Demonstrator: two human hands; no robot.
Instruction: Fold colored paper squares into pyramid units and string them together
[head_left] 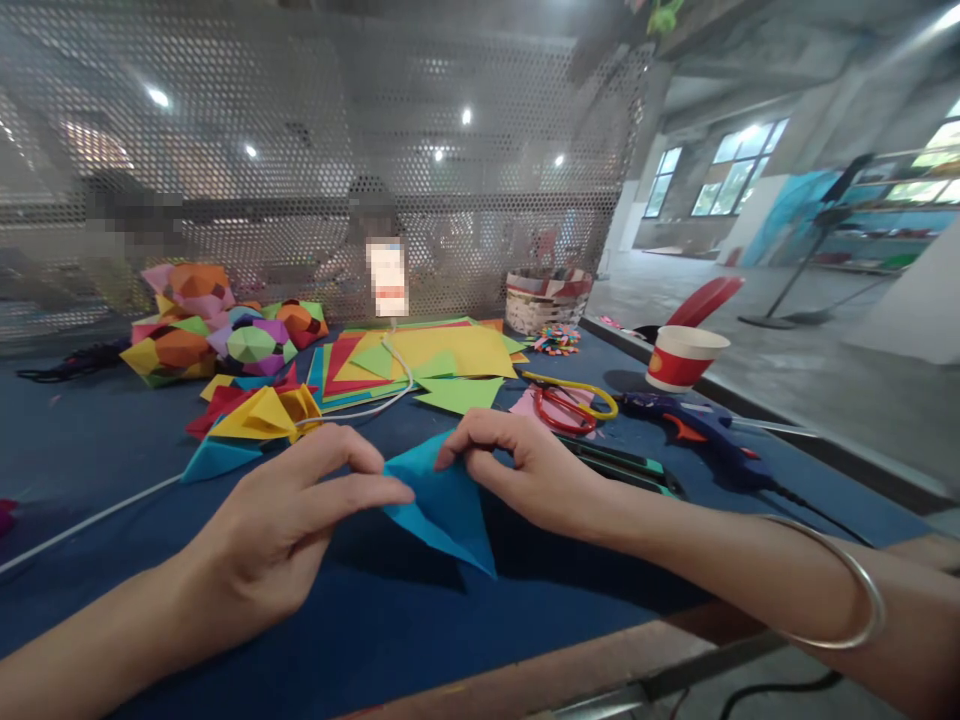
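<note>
A folded blue sheet of paper (450,510) is held up over the near part of the table, one pointed corner hanging down to the right. My left hand (292,520) pinches its left corner between thumb and forefinger. On its upper right edge, the thumb and forefinger of my right hand (517,465) are closed. Beyond my hands lie a light green paper piece (465,395) and a stack of coloured paper sheets (457,350). Behind my left hand sit folded yellow, red and blue paper pieces (262,415).
Scissors (592,395) with red and yellow handles, a green-and-black cutter (622,465), a glue gun (705,435) and a paper cup (686,358) stand right. Several folded paper balls (180,340) are left. A white cable (105,525) crosses the table; a woven basket (547,300) stands behind.
</note>
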